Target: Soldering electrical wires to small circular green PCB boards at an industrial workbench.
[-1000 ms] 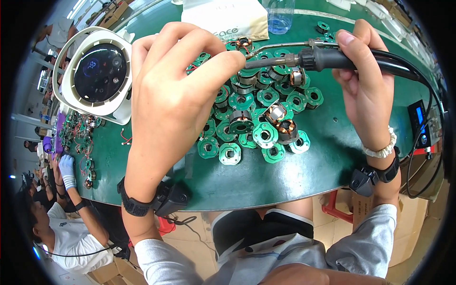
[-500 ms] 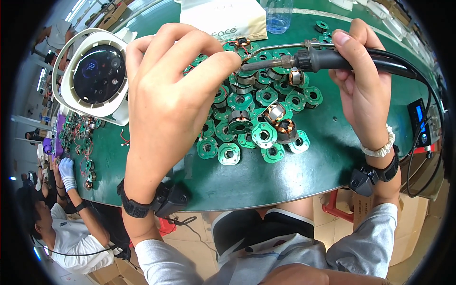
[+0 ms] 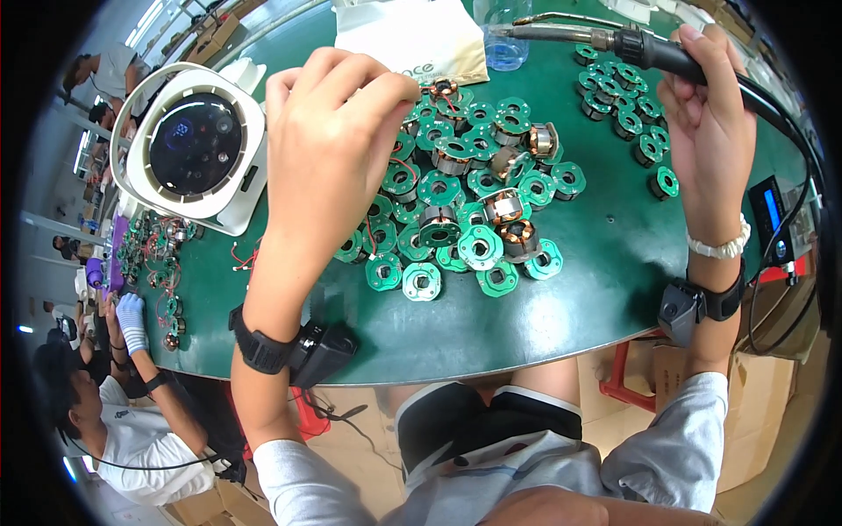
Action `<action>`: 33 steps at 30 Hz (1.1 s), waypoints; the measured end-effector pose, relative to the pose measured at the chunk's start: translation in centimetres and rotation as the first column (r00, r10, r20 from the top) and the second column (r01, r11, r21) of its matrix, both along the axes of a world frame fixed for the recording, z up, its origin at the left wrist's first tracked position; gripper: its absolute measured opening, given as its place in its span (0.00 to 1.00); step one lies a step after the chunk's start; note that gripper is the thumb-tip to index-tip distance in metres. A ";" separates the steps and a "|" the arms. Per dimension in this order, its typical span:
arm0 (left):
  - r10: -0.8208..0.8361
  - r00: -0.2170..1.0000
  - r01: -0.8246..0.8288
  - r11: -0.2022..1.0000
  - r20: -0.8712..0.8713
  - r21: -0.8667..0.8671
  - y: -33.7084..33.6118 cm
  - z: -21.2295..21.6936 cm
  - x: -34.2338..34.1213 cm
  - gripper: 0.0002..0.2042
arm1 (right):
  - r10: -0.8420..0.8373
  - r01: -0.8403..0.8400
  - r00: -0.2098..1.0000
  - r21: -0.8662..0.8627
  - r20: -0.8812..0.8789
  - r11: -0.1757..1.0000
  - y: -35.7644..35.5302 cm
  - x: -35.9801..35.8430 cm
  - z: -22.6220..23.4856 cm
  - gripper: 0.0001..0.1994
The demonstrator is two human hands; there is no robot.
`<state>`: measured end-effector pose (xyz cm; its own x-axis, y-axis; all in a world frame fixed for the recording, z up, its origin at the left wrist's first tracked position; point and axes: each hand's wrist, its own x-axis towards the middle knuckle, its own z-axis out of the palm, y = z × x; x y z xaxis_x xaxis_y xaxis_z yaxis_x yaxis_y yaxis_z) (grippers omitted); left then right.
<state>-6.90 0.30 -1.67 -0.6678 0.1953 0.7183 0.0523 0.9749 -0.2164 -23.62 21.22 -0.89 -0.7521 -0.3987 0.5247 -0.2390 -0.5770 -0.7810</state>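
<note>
My right hand (image 3: 715, 123) is closed around the black handle of a soldering iron (image 3: 653, 53), which has a thin metal feed tube along its top. The iron's tip points left, raised over the far side of the table and apart from my left hand (image 3: 333, 131). The left fingers are pinched together over the pile's far left; what they hold, if anything, is hidden. A copper-wound stator (image 3: 445, 88) with red wire lies just right of those fingertips. Below it spreads a pile of stators with round green circuit boards (image 3: 480, 248), some showing copper windings.
A white fume-extractor-like machine (image 3: 250, 188) with a dark round front stands left. More board-topped stators (image 3: 626, 123) lie at far right. A white bag (image 3: 412, 44) and clear plastic cup (image 3: 507, 54) are at the back, a blue-screen controller (image 3: 772, 210) at right. A co-worker's gloved hand (image 3: 131, 320) is far left.
My right hand has drawn the soldering iron up and to the right, away from my left fingertips. My left hand has shifted slightly left, still pinched. The stators at far right are now uncovered.
</note>
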 end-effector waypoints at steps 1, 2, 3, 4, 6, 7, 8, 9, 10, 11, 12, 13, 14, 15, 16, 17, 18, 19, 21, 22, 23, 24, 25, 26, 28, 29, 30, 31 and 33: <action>0.004 1.000 -0.004 1.000 0.007 0.022 0.0 0.0 0.0 0.05 | -0.003 0.003 1.000 -0.010 -0.005 1.000 -0.1 -0.1 0.2 0.09; 0.002 1.000 -0.003 1.000 0.031 0.016 0.0 0.0 -0.1 0.05 | -0.063 0.063 0.998 -0.041 0.003 0.997 -0.4 -0.1 0.3 0.09; -0.002 1.000 0.002 1.000 0.026 0.008 0.1 -0.1 -0.2 0.05 | -0.121 0.122 0.993 -0.073 0.013 0.990 -0.6 -0.3 0.4 0.10; -0.013 1.000 0.012 0.999 0.018 0.045 0.2 -0.2 -0.4 0.05 | -0.057 0.057 0.998 -0.037 0.010 0.998 0.1 -1.2 0.0 0.10; -0.036 0.999 0.036 0.992 -0.004 0.118 0.4 0.3 -0.1 0.07 | -0.068 0.068 0.998 -0.044 0.012 0.997 -0.1 -1.3 -0.1 0.11; -0.029 1.000 0.030 0.993 -0.007 0.112 0.5 0.8 0.1 0.07 | -0.081 0.082 0.997 -0.043 0.017 0.996 -0.3 -1.3 0.0 0.11; -0.079 0.996 0.086 0.966 -0.038 0.244 0.8 1.3 0.5 0.08 | -0.083 0.084 0.996 -0.038 0.035 0.996 -0.4 -1.1 0.2 0.12; -0.124 0.989 0.143 0.919 -0.076 0.368 1.1 1.6 0.8 0.09 | -0.069 0.070 0.997 -0.041 0.034 0.997 -0.4 -1.2 0.2 0.12; -0.198 0.967 0.253 0.842 -0.162 0.477 1.2 1.8 0.7 0.09 | -0.057 0.057 0.998 -0.042 0.006 0.998 -0.4 -1.5 0.2 0.12; -0.193 0.963 0.261 0.840 -0.188 0.477 1.8 2.6 0.9 0.07 | -0.049 0.048 0.998 -0.041 -0.025 0.998 -0.3 -1.8 0.1 0.12; -0.188 0.960 0.270 0.821 -0.210 0.502 2.0 3.0 1.0 0.07 | -0.039 0.038 0.999 -0.052 -0.023 0.998 -0.2 -2.1 0.1 0.13; -0.183 0.956 0.281 0.803 -0.232 0.526 2.0 3.4 1.0 0.07 | -0.029 0.027 0.999 -0.056 -0.026 0.998 -0.2 -2.2 0.1 0.13; -0.189 0.945 0.311 0.775 -0.269 0.550 2.3 3.7 1.0 0.07 | -0.041 0.040 0.999 -0.056 -0.015 0.998 -0.1 -2.1 0.1 0.13; -0.183 0.945 0.308 0.781 -0.272 0.544 2.4 4.0 1.3 0.07 | -0.054 0.054 0.999 -0.056 -0.005 0.997 0.0 -2.0 0.1 0.13; -0.150 0.965 0.239 0.840 -0.214 0.487 2.3 4.3 1.6 0.07 | -0.049 0.050 0.999 -0.070 0.009 0.996 0.0 -1.9 0.1 0.13; -0.111 0.981 0.169 0.889 -0.158 0.425 2.3 4.6 1.8 0.06 | -0.044 0.044 0.999 -0.075 0.007 0.996 -0.2 -1.7 0.1 0.13; -0.035 0.994 0.072 0.920 -0.100 0.385 1.9 4.5 2.0 0.07 | -0.066 0.065 0.998 -0.082 -0.009 0.994 -0.4 -1.3 0.1 0.13; -0.033 0.994 0.070 0.922 -0.102 0.380 1.4 4.1 2.0 0.07 | -0.089 0.086 0.996 -0.090 -0.023 0.992 -0.5 -1.2 0.1 0.13; 0.106 0.990 -0.071 0.945 -0.095 0.318 -0.3 3.1 2.0 0.07 | -0.081 0.077 0.996 -0.102 -0.035 0.992 -0.8 -1.1 0.0 0.13; 0.189 0.973 -0.157 0.963 -0.135 0.218 -1.0 2.8 2.2 0.07 | -0.074 0.071 0.997 -0.088 -0.030 0.994 -0.8 -1.1 0.1 0.12; 0.190 0.973 -0.158 0.963 -0.134 0.217 -1.2 2.7 2.1 0.07 | -0.069 0.067 0.997 -0.069 -0.024 0.995 -0.8 -1.2 0.1 0.12; 0.166 0.966 -0.134 0.976 -0.196 0.170 -1.4 2.6 2.1 0.07 | -0.068 0.066 0.997 -0.069 -0.024 0.995 -0.6 -1.3 0.0 0.12; 0.141 0.956 -0.112 0.986 -0.256 0.122 -1.5 2.6 2.1 0.06 | -0.040 0.040 0.999 -0.046 -0.001 0.998 -0.4 -1.5 0.0 0.12; 0.074 0.986 -0.043 0.980 -0.151 0.196 -0.7 2.9 2.3 0.05 | -0.020 0.020 1.000 -0.019 0.023 1.000 -0.1 -1.8 -0.1 0.12; -0.014 1.000 0.014 0.998 -0.009 0.062 1.8 3.1 2.9 0.07 | -0.034 0.034 0.999 0.004 0.005 0.999 0.2 -1.9 -0.2 0.12; -0.071 0.988 0.083 0.993 0.136 -0.079 2.7 3.0 3.3 0.08 | -0.035 0.035 0.999 0.014 -0.018 0.999 0.2 -1.8 0.0 0.12; -0.077 0.973 0.102 0.989 0.216 -0.109 3.2 2.5 3.3 0.09 | -0.038 0.039 0.999 0.021 -0.017 0.999 0.2 -1.8 0.1 0.12; -0.080 0.952 0.125 0.983 0.294 -0.137 3.5 2.1 3.1 0.10 | -0.043 0.043 0.999 0.006 -0.029 0.999 0.2 -1.9 0.1 0.12; -0.017 0.943 0.086 0.977 0.332 -0.193 3.4 2.3 3.2 0.07 | -0.045 0.045 0.998 0.001 -0.036 0.999 0.3 -1.8 0.1 0.12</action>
